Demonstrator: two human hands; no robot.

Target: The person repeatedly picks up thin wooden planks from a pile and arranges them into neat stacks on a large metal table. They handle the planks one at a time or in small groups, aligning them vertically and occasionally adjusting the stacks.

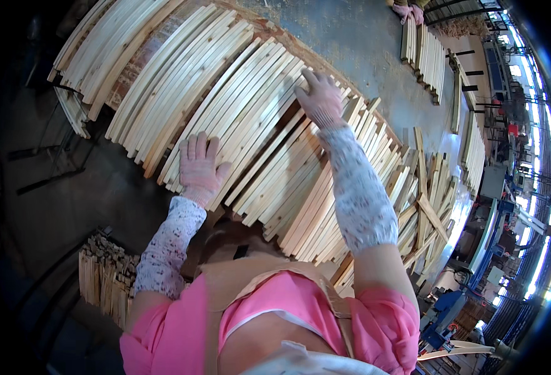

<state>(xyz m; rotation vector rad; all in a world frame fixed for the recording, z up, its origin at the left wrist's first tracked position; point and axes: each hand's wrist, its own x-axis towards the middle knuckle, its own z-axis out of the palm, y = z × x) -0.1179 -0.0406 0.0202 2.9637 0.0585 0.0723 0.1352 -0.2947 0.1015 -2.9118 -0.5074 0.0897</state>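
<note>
Pale wooden slats [250, 100] lie side by side in a group on the worktable before me. My left hand [198, 172], in a pinkish knit glove, rests flat on their near ends with its fingers spread. Over the far ends of the slats is my right hand [321, 100], gloved the same way, its fingers apart and somewhat bent. No single slat is gripped in either hand. Just right of this group a dark gap shows, and beyond it lies another group of slats [282, 184], partly behind my right forearm.
More slat groups lie to the left [175, 69] and far left [110, 47]. Crossed loose strips [425, 206] lie at right. A bundle of short sticks [104, 269] stands low at left. Another person's gloved hands [408, 12] are by a slat stack [426, 56] at top right.
</note>
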